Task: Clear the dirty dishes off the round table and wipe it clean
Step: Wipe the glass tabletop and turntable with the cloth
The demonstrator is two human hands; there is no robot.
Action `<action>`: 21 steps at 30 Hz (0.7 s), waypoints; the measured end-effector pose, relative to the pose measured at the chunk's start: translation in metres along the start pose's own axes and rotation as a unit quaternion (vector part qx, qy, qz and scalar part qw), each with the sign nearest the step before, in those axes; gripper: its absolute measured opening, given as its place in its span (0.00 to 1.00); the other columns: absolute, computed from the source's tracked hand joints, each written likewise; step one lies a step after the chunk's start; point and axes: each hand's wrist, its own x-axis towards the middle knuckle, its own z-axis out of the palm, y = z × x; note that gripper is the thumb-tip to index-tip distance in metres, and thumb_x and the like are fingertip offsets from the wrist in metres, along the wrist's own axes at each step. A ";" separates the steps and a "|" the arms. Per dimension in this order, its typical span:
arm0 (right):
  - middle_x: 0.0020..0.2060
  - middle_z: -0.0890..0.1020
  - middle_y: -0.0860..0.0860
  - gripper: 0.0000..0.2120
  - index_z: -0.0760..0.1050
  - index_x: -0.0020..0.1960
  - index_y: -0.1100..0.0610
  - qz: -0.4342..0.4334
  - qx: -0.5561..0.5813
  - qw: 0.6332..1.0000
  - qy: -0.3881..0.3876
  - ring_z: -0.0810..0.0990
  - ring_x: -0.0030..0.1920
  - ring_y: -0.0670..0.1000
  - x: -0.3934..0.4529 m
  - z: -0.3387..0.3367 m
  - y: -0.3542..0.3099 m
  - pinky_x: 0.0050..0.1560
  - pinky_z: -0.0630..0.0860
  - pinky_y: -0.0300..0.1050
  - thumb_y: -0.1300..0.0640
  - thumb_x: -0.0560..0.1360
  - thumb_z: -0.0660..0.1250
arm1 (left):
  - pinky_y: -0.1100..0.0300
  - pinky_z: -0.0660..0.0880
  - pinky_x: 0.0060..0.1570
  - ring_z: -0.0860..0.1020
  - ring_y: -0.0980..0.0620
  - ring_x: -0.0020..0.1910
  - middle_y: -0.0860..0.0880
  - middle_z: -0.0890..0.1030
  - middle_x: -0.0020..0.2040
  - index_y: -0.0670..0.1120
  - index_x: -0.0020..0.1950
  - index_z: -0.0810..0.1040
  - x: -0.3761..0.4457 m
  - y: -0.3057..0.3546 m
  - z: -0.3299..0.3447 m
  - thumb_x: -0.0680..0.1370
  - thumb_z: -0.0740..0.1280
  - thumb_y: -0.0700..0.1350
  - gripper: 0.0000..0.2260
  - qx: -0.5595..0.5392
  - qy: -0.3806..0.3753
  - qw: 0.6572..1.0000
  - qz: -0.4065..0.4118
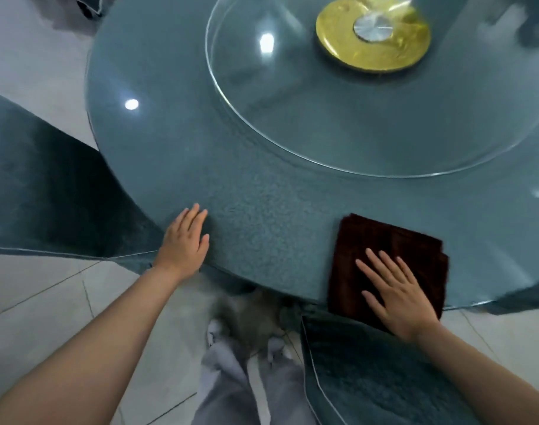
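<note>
I judge this to be the wiping step, and I would keep my right hand [398, 297] pressed flat and sweep the brown cloth [391, 240] in overlapping passes along the near rim of the table [262, 191], with my left hand [185, 237] bracing at the edge. The folded cloth lies directly under my right fingers [381, 265], which are straight and spread, gripping nothing. My left fingers [197, 216] lie flat on bare tabletop, well apart from the cloth.

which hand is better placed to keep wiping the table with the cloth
The right hand: it already lies flat on the folded brown cloth at the table's near edge. The left hand rests on bare tabletop, apart from the cloth.
</note>
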 end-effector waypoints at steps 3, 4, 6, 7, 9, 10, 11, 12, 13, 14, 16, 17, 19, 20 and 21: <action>0.79 0.52 0.48 0.29 0.46 0.79 0.43 0.063 0.001 0.998 -0.015 0.50 0.79 0.53 -0.007 -0.001 0.008 0.77 0.48 0.55 0.38 0.80 0.41 | 0.45 0.56 0.73 0.58 0.41 0.76 0.42 0.61 0.77 0.41 0.76 0.63 0.045 -0.004 -0.004 0.77 0.48 0.55 0.31 0.019 0.005 0.999 0.033; 0.79 0.53 0.49 0.29 0.47 0.79 0.44 0.083 0.002 0.997 -0.011 0.49 0.79 0.53 -0.001 -0.001 -0.003 0.77 0.48 0.56 0.38 0.80 0.40 | 0.45 0.55 0.74 0.58 0.41 0.76 0.42 0.61 0.77 0.41 0.76 0.63 0.059 -0.007 -0.008 0.77 0.48 0.55 0.30 0.023 0.005 0.999 0.035; 0.79 0.53 0.49 0.29 0.49 0.79 0.45 0.095 0.008 0.995 0.003 0.48 0.79 0.52 0.021 -0.004 -0.035 0.77 0.48 0.56 0.38 0.80 0.42 | 0.44 0.53 0.74 0.57 0.41 0.77 0.43 0.60 0.78 0.42 0.77 0.62 0.078 -0.016 -0.012 0.77 0.48 0.56 0.31 0.025 0.005 0.999 0.026; 0.79 0.53 0.49 0.29 0.50 0.79 0.45 0.088 0.011 0.996 0.009 0.47 0.79 0.52 0.035 -0.005 -0.055 0.77 0.48 0.56 0.38 0.80 0.44 | 0.44 0.52 0.74 0.57 0.41 0.77 0.43 0.60 0.78 0.42 0.77 0.62 0.084 -0.021 -0.012 0.77 0.48 0.56 0.31 0.026 0.003 0.999 0.024; 0.79 0.53 0.49 0.30 0.52 0.79 0.45 0.057 0.022 0.998 0.025 0.49 0.79 0.52 0.074 -0.007 -0.107 0.76 0.49 0.57 0.39 0.80 0.49 | 0.43 0.52 0.74 0.58 0.40 0.76 0.43 0.61 0.77 0.43 0.77 0.62 0.089 -0.029 -0.010 0.78 0.48 0.56 0.30 0.029 0.004 0.999 0.036; 0.79 0.54 0.49 0.30 0.54 0.79 0.45 0.044 0.037 0.998 0.037 0.51 0.79 0.53 0.096 -0.009 -0.136 0.76 0.50 0.57 0.39 0.79 0.52 | 0.43 0.53 0.75 0.59 0.41 0.76 0.44 0.61 0.77 0.44 0.77 0.63 0.089 -0.033 -0.008 0.78 0.49 0.56 0.29 0.032 0.006 0.999 0.043; 0.79 0.55 0.50 0.30 0.55 0.79 0.46 0.037 0.054 0.997 0.046 0.52 0.79 0.53 0.118 -0.011 -0.164 0.76 0.50 0.57 0.39 0.79 0.53 | 0.44 0.53 0.75 0.59 0.42 0.76 0.44 0.62 0.77 0.45 0.77 0.63 0.090 -0.035 -0.006 0.78 0.50 0.55 0.29 0.033 0.007 0.998 0.047; 0.79 0.55 0.50 0.30 0.56 0.79 0.46 0.033 0.067 0.996 0.049 0.52 0.79 0.54 0.135 -0.012 -0.187 0.76 0.50 0.57 0.39 0.79 0.54 | 0.45 0.53 0.75 0.60 0.43 0.76 0.45 0.62 0.77 0.46 0.77 0.63 0.090 -0.037 -0.004 0.78 0.50 0.55 0.28 0.035 0.010 0.998 0.047; 0.79 0.55 0.50 0.30 0.55 0.79 0.46 0.030 0.071 0.996 0.047 0.52 0.79 0.54 0.146 -0.012 -0.204 0.76 0.49 0.57 0.39 0.79 0.54 | 0.45 0.54 0.75 0.59 0.44 0.76 0.46 0.62 0.77 0.46 0.77 0.63 0.089 -0.038 -0.002 0.78 0.51 0.54 0.28 0.035 0.014 0.998 0.046; 0.79 0.53 0.49 0.30 0.54 0.79 0.46 0.031 0.069 0.996 0.042 0.50 0.79 0.53 0.152 -0.012 -0.213 0.76 0.47 0.57 0.39 0.79 0.53 | 0.46 0.54 0.75 0.59 0.44 0.76 0.46 0.62 0.77 0.47 0.76 0.63 0.091 -0.038 -0.002 0.77 0.51 0.54 0.28 0.035 0.015 0.998 0.045; 0.79 0.51 0.48 0.30 0.52 0.79 0.45 0.039 0.060 0.996 0.044 0.48 0.79 0.52 0.148 -0.012 -0.212 0.77 0.45 0.55 0.39 0.80 0.52 | 0.45 0.54 0.75 0.60 0.45 0.76 0.46 0.63 0.77 0.47 0.76 0.64 0.092 -0.040 -0.003 0.77 0.51 0.53 0.28 0.033 0.015 0.998 0.044; 0.79 0.51 0.47 0.30 0.52 0.79 0.44 0.049 0.062 0.996 0.045 0.48 0.79 0.51 0.138 -0.011 -0.205 0.77 0.45 0.54 0.39 0.80 0.52 | 0.45 0.54 0.75 0.60 0.45 0.76 0.46 0.63 0.77 0.47 0.76 0.64 0.092 -0.040 -0.003 0.77 0.51 0.53 0.28 0.035 0.017 0.998 0.043; 0.79 0.52 0.46 0.30 0.54 0.79 0.44 0.105 0.077 0.990 0.050 0.50 0.79 0.51 0.114 -0.008 -0.188 0.77 0.47 0.54 0.39 0.79 0.54 | 0.46 0.53 0.75 0.60 0.45 0.76 0.46 0.63 0.77 0.47 0.76 0.64 0.092 -0.040 -0.002 0.77 0.51 0.53 0.28 0.036 0.015 0.998 0.041; 0.79 0.53 0.46 0.30 0.54 0.79 0.44 0.151 0.088 0.983 0.056 0.51 0.79 0.51 0.098 -0.004 -0.177 0.77 0.49 0.55 0.39 0.79 0.54 | 0.46 0.53 0.75 0.60 0.45 0.76 0.46 0.63 0.77 0.47 0.76 0.64 0.092 -0.040 -0.002 0.77 0.51 0.53 0.28 0.035 0.018 0.998 0.042; 0.79 0.54 0.47 0.30 0.55 0.79 0.44 0.204 0.098 0.972 0.059 0.51 0.79 0.51 0.081 -0.002 -0.164 0.77 0.50 0.55 0.40 0.78 0.53 | 0.46 0.53 0.74 0.60 0.44 0.76 0.46 0.63 0.77 0.47 0.76 0.64 0.092 -0.040 -0.002 0.77 0.51 0.53 0.28 0.034 0.023 0.998 0.043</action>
